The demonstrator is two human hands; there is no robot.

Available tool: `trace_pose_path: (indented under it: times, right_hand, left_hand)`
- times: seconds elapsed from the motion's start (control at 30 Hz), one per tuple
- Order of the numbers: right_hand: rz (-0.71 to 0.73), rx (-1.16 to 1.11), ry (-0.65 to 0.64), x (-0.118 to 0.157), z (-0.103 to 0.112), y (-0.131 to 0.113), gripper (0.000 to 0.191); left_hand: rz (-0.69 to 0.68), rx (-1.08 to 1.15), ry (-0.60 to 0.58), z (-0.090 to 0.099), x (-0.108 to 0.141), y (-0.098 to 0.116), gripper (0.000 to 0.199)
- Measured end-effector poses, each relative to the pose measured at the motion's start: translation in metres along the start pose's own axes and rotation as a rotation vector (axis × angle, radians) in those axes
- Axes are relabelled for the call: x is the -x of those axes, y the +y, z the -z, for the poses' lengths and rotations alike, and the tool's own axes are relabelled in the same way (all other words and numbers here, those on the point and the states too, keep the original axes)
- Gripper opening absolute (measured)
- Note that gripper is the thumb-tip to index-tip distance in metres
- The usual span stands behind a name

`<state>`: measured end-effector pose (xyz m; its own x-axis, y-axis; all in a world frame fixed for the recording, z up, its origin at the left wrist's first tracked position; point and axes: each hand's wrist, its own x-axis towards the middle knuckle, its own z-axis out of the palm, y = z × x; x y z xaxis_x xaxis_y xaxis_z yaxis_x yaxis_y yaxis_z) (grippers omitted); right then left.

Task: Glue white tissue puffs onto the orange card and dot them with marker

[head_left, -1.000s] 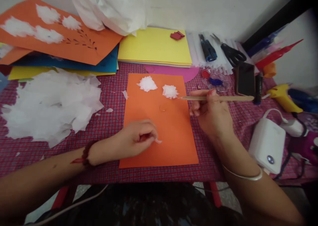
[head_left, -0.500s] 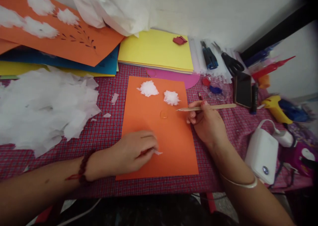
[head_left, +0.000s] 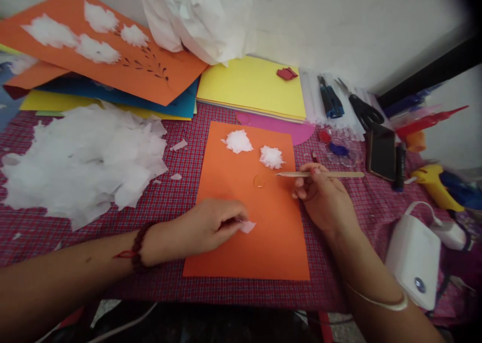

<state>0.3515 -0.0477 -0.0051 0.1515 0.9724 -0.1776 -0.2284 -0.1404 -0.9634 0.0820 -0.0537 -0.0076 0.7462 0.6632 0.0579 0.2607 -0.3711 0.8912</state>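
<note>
My left hand (head_left: 218,225) is closed in a pinch on a small piece of white tissue paper (head_left: 248,226), over the lower part of an orange sheet (head_left: 271,250). My right hand (head_left: 327,197) grips a thin wooden stick (head_left: 341,174) with a pointed end, which reaches over the sheet's right edge. Two fluffy white paper tufts (head_left: 238,141) sit on the upper part of the sheet. Below them is a small ring of clear, wet-looking glue (head_left: 259,182). To the left lies a big heap of white tissue pieces (head_left: 86,157).
Behind stand a yellow paper stack (head_left: 248,84) and an orange sheet with white tufts and painted leaves (head_left: 150,89). Along the right lie scissors (head_left: 363,107), a cutter (head_left: 331,99), a phone (head_left: 381,149), a yellow glue gun (head_left: 433,185) and a white power device (head_left: 414,255).
My left hand has turned slightly, and more of the tissue piece shows at its fingertips. The whole view has shifted, so things appear farther right. The stick remains in my right hand.
</note>
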Motion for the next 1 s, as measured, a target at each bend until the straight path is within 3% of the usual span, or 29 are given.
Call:
trace_pose_path:
  times: [0.1, 0.27, 0.5, 0.7, 0.9, 1.0]
  right_hand:
    - [-0.003, 0.005, -0.012, 0.000, 0.000, 0.000, 0.022]
    - [-0.006, 0.007, -0.017, -0.001, -0.001, 0.000, 0.025]
    - [0.003, 0.025, -0.009, 0.000, -0.002, -0.001, 0.026]
    - [0.008, 0.057, -0.028, 0.000, -0.002, -0.001, 0.025]
    - [0.020, 0.041, -0.045, -0.002, -0.002, -0.002, 0.025]
    - [0.009, 0.027, -0.042, -0.002, -0.002, -0.002, 0.025]
  left_hand:
    - [-0.096, -0.010, -0.008, 0.002, -0.002, 0.001, 0.017]
    - [-0.062, 0.058, 0.026, 0.005, -0.003, 0.004, 0.015]
    - [-0.020, 0.085, 0.271, 0.009, -0.005, 0.001, 0.012]
    - [-0.079, 0.094, 0.285, 0.006, -0.006, -0.002, 0.012]
    - [0.111, 0.150, 0.305, 0.008, -0.010, 0.004, 0.015]
    - [0.139, 0.180, 0.288, 0.009, -0.012, 0.005, 0.020]
